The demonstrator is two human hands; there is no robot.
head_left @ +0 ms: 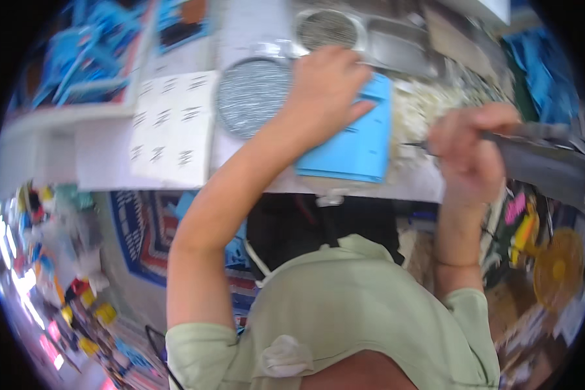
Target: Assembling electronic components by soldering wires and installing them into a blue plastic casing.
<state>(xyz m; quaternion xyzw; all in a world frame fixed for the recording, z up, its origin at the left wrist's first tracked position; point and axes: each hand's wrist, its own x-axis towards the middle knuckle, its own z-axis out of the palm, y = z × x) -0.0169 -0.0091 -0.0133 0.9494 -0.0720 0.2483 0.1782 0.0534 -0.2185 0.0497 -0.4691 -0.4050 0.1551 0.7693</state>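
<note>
On the white table lies a flat, light blue rectangular piece [344, 158]. My left hand [325, 91] reaches across its upper left part, thumb held apart and fingers bent down near a round metal dish [326, 30]. No object shows in those fingers, though their tips are partly hidden. To the right, my right hand [471, 140] is closed around a dark, thin-tipped tool [415, 144], its point toward the blue piece. Blur hides the tool's exact kind. Left of the blue piece sits a round dark-rimmed dish [250, 97] with a grey, streaky surface.
A white sheet with dark marks [173, 127] lies at left. Behind it, a white-edged tray [101, 112] holds blue parts. A rectangular metal tray [400, 45] stands at the back, near a pile of small pale pieces [429, 97]. A yellow fan [558, 270] is at lower right.
</note>
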